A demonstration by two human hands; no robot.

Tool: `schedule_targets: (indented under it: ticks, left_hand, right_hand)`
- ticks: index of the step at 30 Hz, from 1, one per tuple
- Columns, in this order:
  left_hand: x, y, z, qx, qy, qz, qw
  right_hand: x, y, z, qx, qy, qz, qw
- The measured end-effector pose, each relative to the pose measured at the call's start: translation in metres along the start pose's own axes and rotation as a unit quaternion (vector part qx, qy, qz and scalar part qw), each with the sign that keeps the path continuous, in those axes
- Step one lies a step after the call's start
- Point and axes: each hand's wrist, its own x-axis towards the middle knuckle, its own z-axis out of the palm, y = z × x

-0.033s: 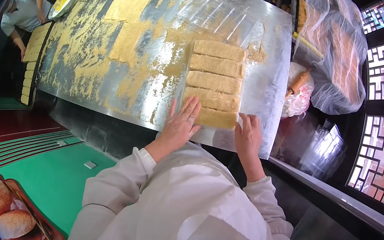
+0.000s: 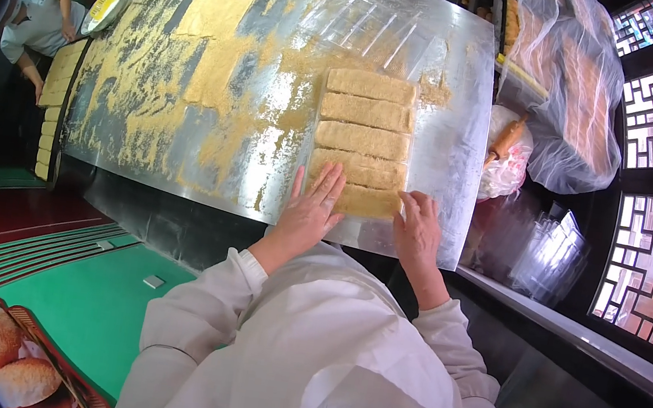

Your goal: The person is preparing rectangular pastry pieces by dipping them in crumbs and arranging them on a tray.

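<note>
Several long, tan, powder-coated cake strips (image 2: 363, 141) lie side by side in a column in a clear shallow tray (image 2: 319, 111) on the metal table in front of me. My left hand (image 2: 312, 209) is open, its fingers spread flat over the left ends of the two nearest strips. At the tray's near right corner, my right hand (image 2: 419, 227) touches the end of the nearest strip with slightly bent fingertips. Its fingers are a little apart, and no object shows in them.
Yellow powder and flat tan sheets (image 2: 218, 13) cover the metal table (image 2: 452, 138) to the left. An empty clear tray (image 2: 372, 27) lies beyond the strips. A rolling pin (image 2: 507, 139) rests on a bag at right. Far left, a person (image 2: 42, 18) handles a dark tray (image 2: 68, 97).
My right hand has shifted slightly left, onto the end of the nearest strip. The tray of strips has slid a touch left. My left hand stays flat on them.
</note>
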Motion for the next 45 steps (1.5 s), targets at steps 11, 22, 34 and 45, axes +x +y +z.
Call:
schedule_targets:
  ticks: [11,22,34,45]
  left_hand:
    - [0.02,0.007,0.004,0.005,-0.056,0.081,0.995]
    - [0.027,0.018,0.014,0.012,-0.042,0.09,0.995]
    - [0.063,-0.014,-0.001,0.006,0.042,-0.026,0.999]
    - [0.054,-0.023,0.0,-0.011,0.049,-0.024,0.998]
  right_hand:
    - [-0.006,-0.009,0.01,0.043,-0.035,-0.077,0.995]
    - [-0.022,0.004,0.031,-0.026,-0.156,-0.081,0.984]
    - [0.072,0.007,0.031,0.044,-0.005,-0.038,0.998]
    - [0.107,0.023,0.061,-0.027,-0.072,-0.005,0.997]
